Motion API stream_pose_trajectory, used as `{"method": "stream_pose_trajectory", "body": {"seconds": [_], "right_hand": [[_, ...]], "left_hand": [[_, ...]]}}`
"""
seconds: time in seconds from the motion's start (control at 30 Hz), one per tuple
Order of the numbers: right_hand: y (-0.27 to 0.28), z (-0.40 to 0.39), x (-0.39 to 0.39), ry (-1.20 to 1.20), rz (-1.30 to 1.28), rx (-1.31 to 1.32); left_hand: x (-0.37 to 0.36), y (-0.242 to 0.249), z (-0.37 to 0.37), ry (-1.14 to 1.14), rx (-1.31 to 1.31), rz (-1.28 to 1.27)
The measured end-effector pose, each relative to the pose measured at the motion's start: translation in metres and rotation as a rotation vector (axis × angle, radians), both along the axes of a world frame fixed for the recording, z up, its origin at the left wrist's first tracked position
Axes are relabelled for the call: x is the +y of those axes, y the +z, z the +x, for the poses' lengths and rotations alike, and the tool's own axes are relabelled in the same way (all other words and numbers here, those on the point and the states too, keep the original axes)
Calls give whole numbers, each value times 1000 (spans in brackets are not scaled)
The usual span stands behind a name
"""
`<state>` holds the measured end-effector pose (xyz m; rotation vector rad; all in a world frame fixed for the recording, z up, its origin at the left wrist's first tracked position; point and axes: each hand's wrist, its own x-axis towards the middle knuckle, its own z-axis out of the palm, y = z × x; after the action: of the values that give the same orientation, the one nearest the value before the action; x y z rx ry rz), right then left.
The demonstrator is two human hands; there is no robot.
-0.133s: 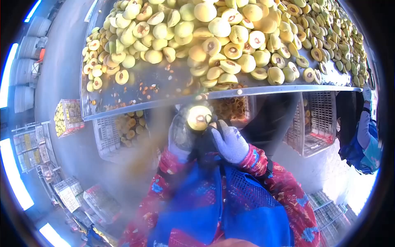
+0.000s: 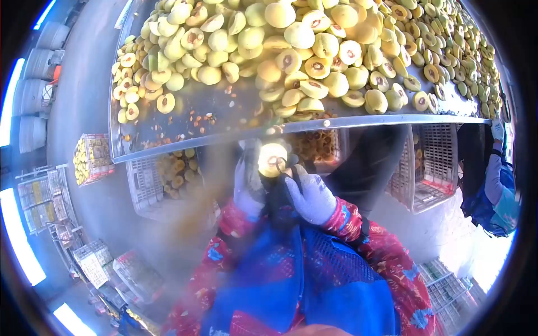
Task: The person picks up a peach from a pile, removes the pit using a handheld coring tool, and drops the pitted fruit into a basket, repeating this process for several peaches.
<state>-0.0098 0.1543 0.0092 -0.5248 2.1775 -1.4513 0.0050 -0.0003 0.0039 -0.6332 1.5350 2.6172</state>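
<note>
My left hand, in a pale glove and partly blurred, is closed around a halved peach just below the table's edge. The peach's cut face, with the pit area in its middle, is turned up. Close on the right, my right hand, in a pale lavender glove with dark fingertips, is closed at the peach's lower right side. Something small and dark shows at its fingertips, but I cannot make out what. Many peach halves lie heaped on the metal table in front of me.
Loose pits are scattered on the table. Below its raised edge stand crates, one on the left holding fruit pieces and another on the right. A co-worker's arm is at the far right. White buckets line the left side.
The halved peach and my left hand have shifted slightly to the right. My right hand has moved a little left and down, its fingers still close to the peach.
</note>
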Motion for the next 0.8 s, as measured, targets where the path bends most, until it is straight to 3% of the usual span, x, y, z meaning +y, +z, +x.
{"method": "stream_pose_trajectory", "body": {"seconds": [0.03,0.13,0.23,0.3,0.37,0.4,0.47,0.53,0.63,0.73,0.8], "right_hand": [[2,0,-1,-8,14,29],[6,-3,-4,-69,-11,-17],[-1,-1,-6,-74,1,19],[-3,-3,-2,-15,-104,-5],[-10,-2,-1,30,-230,-101],[-17,-2,-4,45,-305,-186],[-15,-6,-1,11,-454,-624],[17,-22,4,-95,-583,-1336],[17,-19,4,-70,-574,-1208],[-5,-14,4,-45,-514,-1069],[-11,-13,5,-60,-585,-1175]], "left_hand": [[1,1,0,3,-51,-12],[-4,-6,1,-177,389,-1172],[14,4,3,-42,139,-429],[18,10,0,33,161,-250],[18,6,-1,55,208,-361],[17,-4,0,37,243,-561],[17,-8,-1,38,276,-625],[20,-9,-1,70,256,-410],[26,-21,1,111,178,-290],[26,-18,-1,59,57,-350],[21,-22,-1,3,-3,-425]]}}
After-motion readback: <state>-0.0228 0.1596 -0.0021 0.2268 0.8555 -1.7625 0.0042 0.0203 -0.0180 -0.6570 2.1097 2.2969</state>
